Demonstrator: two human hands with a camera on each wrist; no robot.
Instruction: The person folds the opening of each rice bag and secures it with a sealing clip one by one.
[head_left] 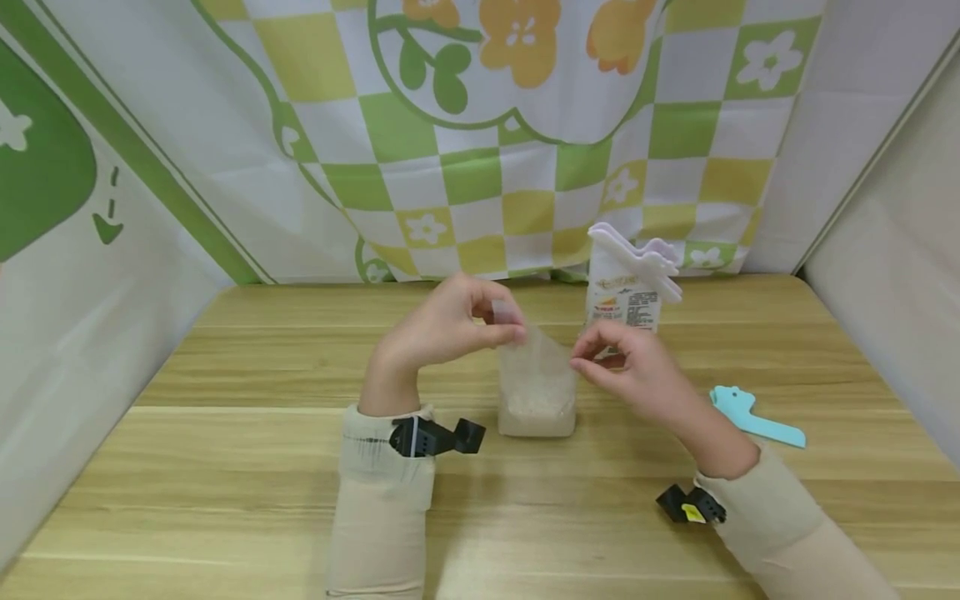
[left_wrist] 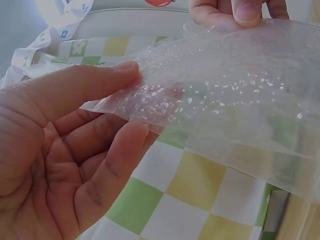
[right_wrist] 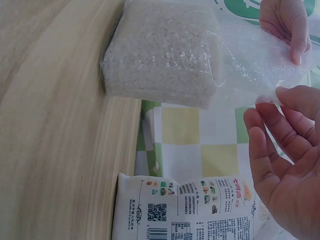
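A clear plastic bag of rice (head_left: pixel 536 408) stands upright on the table, its lower part filled with white grains. My left hand (head_left: pixel 457 325) pinches the upper left part of the bag between thumb and fingers. At the upper right edge, my right hand (head_left: pixel 637 367) pinches the film between thumb and index finger. Stray grains cling inside the stretched upper film (left_wrist: pixel 225 90) in the left wrist view. Seen from the right wrist, the packed rice (right_wrist: pixel 160 55) forms a block below the loose, see-through top.
Behind my right hand stands a white printed bag (head_left: pixel 622 300), topped by a pale purple clip (head_left: pixel 637 258). A turquoise clip (head_left: pixel 750 417) lies on the wooden table (head_left: pixel 240 483) beside my right forearm. A checkered cloth (head_left: pixel 525 183) hangs along the back edge.
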